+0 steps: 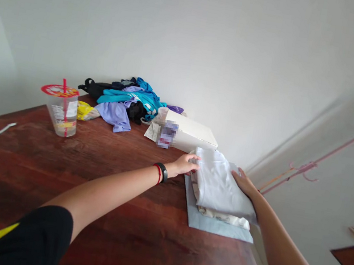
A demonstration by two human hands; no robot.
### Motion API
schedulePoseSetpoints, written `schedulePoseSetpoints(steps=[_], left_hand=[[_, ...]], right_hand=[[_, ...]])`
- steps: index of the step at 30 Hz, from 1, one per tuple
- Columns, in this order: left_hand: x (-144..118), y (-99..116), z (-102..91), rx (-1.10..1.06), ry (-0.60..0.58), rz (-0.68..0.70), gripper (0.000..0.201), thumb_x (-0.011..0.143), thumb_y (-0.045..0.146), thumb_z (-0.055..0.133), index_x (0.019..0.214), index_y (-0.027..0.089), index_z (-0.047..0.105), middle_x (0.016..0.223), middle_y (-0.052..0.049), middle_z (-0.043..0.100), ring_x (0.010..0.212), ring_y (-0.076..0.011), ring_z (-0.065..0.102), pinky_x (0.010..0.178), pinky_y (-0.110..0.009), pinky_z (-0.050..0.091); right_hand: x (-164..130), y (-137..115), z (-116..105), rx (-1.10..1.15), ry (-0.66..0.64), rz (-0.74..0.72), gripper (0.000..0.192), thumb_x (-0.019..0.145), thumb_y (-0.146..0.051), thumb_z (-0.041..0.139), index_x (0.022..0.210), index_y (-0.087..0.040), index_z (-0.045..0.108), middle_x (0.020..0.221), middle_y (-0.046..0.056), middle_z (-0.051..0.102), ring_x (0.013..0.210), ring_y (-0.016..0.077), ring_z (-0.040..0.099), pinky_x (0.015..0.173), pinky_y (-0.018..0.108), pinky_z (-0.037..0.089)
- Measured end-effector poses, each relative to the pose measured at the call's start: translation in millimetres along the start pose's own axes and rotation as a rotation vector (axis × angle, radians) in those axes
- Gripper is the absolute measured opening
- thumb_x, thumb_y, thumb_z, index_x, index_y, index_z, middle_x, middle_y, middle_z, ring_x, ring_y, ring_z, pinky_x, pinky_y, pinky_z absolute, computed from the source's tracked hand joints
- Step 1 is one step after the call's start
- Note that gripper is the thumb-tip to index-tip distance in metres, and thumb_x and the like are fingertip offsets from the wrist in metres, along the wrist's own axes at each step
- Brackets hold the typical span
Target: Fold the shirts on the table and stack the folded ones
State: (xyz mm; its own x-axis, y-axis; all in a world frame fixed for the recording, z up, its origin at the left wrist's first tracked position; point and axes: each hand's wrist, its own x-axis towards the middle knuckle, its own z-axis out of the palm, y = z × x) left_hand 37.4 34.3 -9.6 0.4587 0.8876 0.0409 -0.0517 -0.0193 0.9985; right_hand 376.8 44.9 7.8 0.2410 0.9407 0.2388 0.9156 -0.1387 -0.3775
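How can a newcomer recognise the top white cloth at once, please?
On the brown table, at its right edge beside the white box, is a stack of folded cloths. Its top piece, between the left hand and right hand, is the white cloth: plain white, unlike the blue-grey cloth at the bottom.

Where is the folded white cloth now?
In the head view, the folded white cloth is right of centre, atop a stack of folded fabric on the reddish wooden table, between the left hand and right hand, in front of the white rectangular box.

white cloth garment, glossy wood table, smooth plastic cup

Smooth cloth garment (pixel 221 183), glossy wooden table (pixel 107 225), plastic cup (pixel 58 113)
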Motion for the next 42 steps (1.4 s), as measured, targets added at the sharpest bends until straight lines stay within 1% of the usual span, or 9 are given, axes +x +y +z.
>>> schedulePoseSetpoints(steps=[4, 8, 10, 13, 16, 20, 26, 34, 42], left_hand=[[-30.7, 7.0, -17.1, 0.042, -0.024, -0.027, 0.046, 0.083, 0.020, 0.071, 0.128, 0.016, 0.067, 0.089, -0.007, 0.070, 0.074, -0.0182, 0.067, 0.053, -0.020, 0.048], [-72.7, 12.5, -31.6, 0.123, 0.035, 0.134, 0.036, 0.089, 0.016, 0.063, 0.124, 0.016, 0.066, 0.100, -0.008, 0.070, 0.070, -0.0151, 0.068, 0.054, -0.021, 0.051], [-96.4, 14.9, -40.7, 0.186, 0.108, 0.298, 0.029, 0.090, 0.015, 0.061, 0.118, 0.015, 0.067, 0.119, -0.011, 0.067, 0.077, -0.0157, 0.070, 0.062, -0.025, 0.056], [-134.8, 13.2, -60.9, 0.442, 0.172, 0.529, 0.017, 0.090, 0.010, 0.061, 0.103, 0.016, 0.069, 0.130, -0.012, 0.064, 0.109, -0.0233, 0.068, 0.089, -0.033, 0.058], [-170.4, 2.2, -86.5, 0.782, 0.143, 0.586, 0.019, 0.092, 0.005, 0.056, 0.100, 0.018, 0.068, 0.123, -0.010, 0.068, 0.116, -0.0243, 0.064, 0.103, -0.037, 0.052], [-197.7, -15.7, -110.7, 1.020, 0.073, 0.517, 0.020, 0.093, 0.004, 0.057, 0.099, 0.018, 0.069, 0.112, -0.008, 0.071, 0.107, -0.0233, 0.066, 0.098, -0.035, 0.052], [-202.8, -18.9, -107.2, 1.059, 0.004, 0.541, 0.016, 0.095, 0.007, 0.059, 0.098, 0.017, 0.071, 0.107, -0.008, 0.072, 0.104, -0.0233, 0.066, 0.099, -0.036, 0.051], [-198.3, -28.1, -104.6, 0.997, -0.020, 0.514, 0.015, 0.093, 0.007, 0.062, 0.094, 0.018, 0.072, 0.100, -0.007, 0.073, 0.096, -0.0218, 0.067, 0.091, -0.034, 0.052], [-196.4, -31.1, -104.4, 1.002, -0.034, 0.511, 0.014, 0.094, 0.008, 0.063, 0.096, 0.018, 0.073, 0.101, -0.007, 0.075, 0.098, -0.0222, 0.067, 0.093, -0.035, 0.052]], right_hand=[[-3.2, -31.2, -21.3, -0.076, -0.002, -0.032, 0.073, 0.097, -0.049, 0.049, 0.156, -0.007, 0.043, 0.159, 0.025, 0.045, 0.155, 0.0377, 0.032, 0.125, 0.054, 0.029], [-58.9, -110.7, -16.8, -0.017, 0.011, -0.356, 0.067, 0.100, -0.052, 0.048, 0.155, -0.014, 0.047, 0.164, 0.020, 0.039, 0.155, 0.0369, 0.033, 0.126, 0.055, 0.030], [-104.7, -156.5, -0.9, 0.090, -0.011, -0.524, 0.061, 0.101, -0.053, 0.048, 0.154, -0.022, 0.050, 0.167, 0.014, 0.036, 0.155, 0.0336, 0.033, 0.126, 0.053, 0.030], [-171.0, -212.3, 36.3, 0.262, -0.131, -0.730, 0.056, 0.101, -0.043, 0.053, 0.154, -0.026, 0.049, 0.168, 0.010, 0.036, 0.158, 0.0313, 0.026, 0.128, 0.054, 0.028], [-212.0, -242.5, 78.5, 0.366, -0.263, -0.746, 0.062, 0.096, -0.031, 0.061, 0.155, -0.021, 0.046, 0.167, 0.015, 0.037, 0.158, 0.0331, 0.025, 0.127, 0.057, 0.029], [-230.1, -252.7, 115.5, 0.483, -0.294, -0.750, 0.049, 0.094, -0.022, 0.061, 0.142, -0.020, 0.060, 0.159, 0.016, 0.048, 0.151, 0.0315, 0.041, 0.124, 0.054, 0.036], [-230.3, -244.6, 118.6, 0.705, -0.208, -0.741, 0.022, 0.098, -0.021, 0.057, 0.113, -0.022, 0.074, 0.124, 0.011, 0.073, 0.117, 0.0245, 0.069, 0.107, 0.043, 0.053], [-226.2, -237.4, 114.6, 0.666, -0.248, -0.792, 0.018, 0.096, -0.017, 0.060, 0.105, -0.022, 0.074, 0.109, 0.007, 0.077, 0.101, 0.0219, 0.072, 0.094, 0.036, 0.055], [-221.3, -231.0, 113.1, 0.613, -0.272, -0.801, 0.018, 0.097, -0.020, 0.059, 0.105, -0.021, 0.075, 0.108, 0.008, 0.077, 0.100, 0.0228, 0.072, 0.093, 0.035, 0.055]])
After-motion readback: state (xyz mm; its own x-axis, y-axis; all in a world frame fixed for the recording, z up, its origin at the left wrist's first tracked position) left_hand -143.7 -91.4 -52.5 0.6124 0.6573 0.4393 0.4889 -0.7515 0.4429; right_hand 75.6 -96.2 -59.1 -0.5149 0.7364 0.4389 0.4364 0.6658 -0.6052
